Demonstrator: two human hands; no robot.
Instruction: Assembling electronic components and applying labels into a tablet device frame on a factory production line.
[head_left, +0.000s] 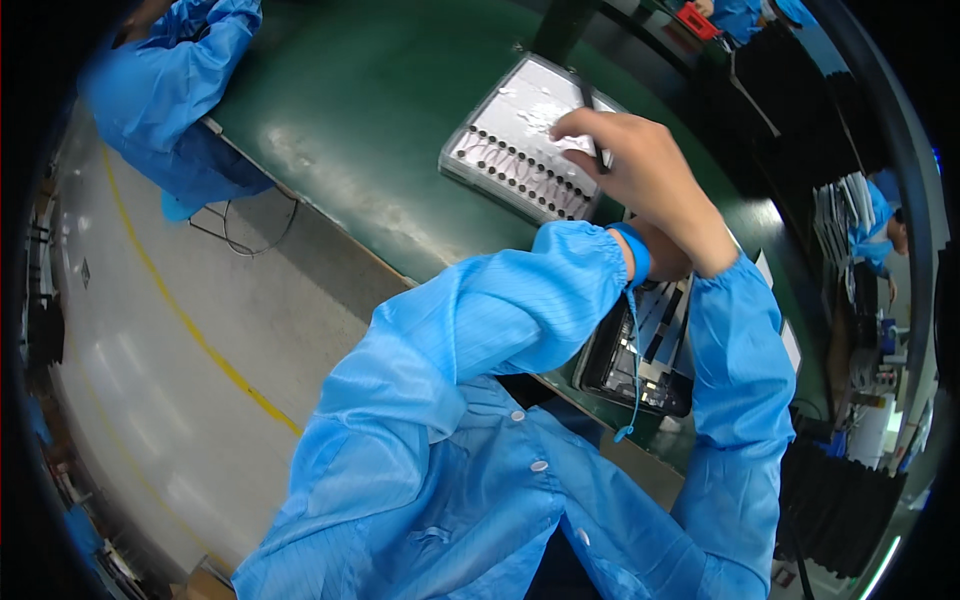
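My right hand (640,170) reaches out over a grey tray (480,165) that lies on the green table. The tray holds rows of small dark round parts under a shiny clear cover. The fingers are bent and rest on the tray's right side; whether they pinch anything is hidden. My left sleeve crosses under the right forearm. A blue wrist strap (634,252) with a hanging cord sits at its cuff. My left hand (668,262) is almost wholly hidden behind the right wrist.
A black tray (625,365) with dark and pale strips lies at the table's near edge under my arms. A person in a blue coat (170,80) stands at the far left, another person (880,235) at the right. A grey floor with a yellow line (200,335) runs along the left.
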